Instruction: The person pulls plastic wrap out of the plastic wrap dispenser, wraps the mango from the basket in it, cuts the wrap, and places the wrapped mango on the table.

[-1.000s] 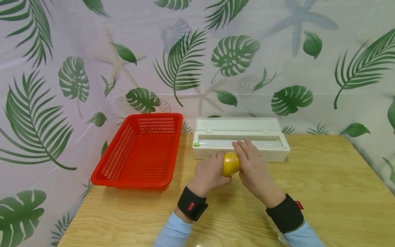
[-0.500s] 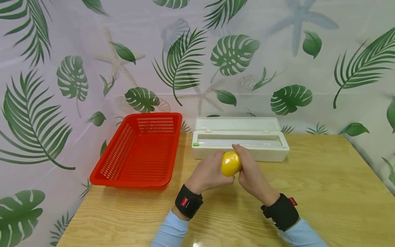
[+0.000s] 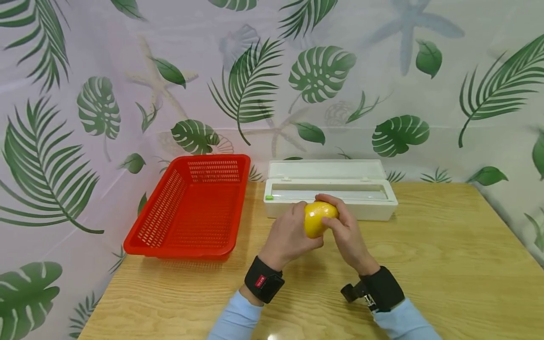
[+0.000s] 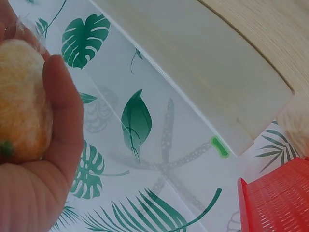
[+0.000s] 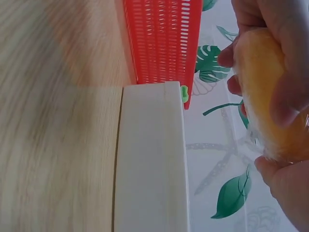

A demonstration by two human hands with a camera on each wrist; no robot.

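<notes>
Two hands cup one yellow fruit (image 3: 319,218) above the tabletop (image 3: 446,264), just before the white dispenser box (image 3: 331,200) near the far edge: the left hand (image 3: 289,236) curls beneath, the right hand (image 3: 346,231) over its top. Its thin, glossy film wrap looks slippery, so steady, gentle fingertip pressure seems wise. The perforated red plastic basket (image 3: 191,208) sits at the left edge.

Staged recording setup, not a real kitchen: wooden table (image 3: 446,264) against a leaf-print backdrop cloth (image 3: 382,71), red plastic basket (image 3: 191,212) at 10 o'clock, white cling-film dispenser box (image 3: 365,189) at 12.
</notes>
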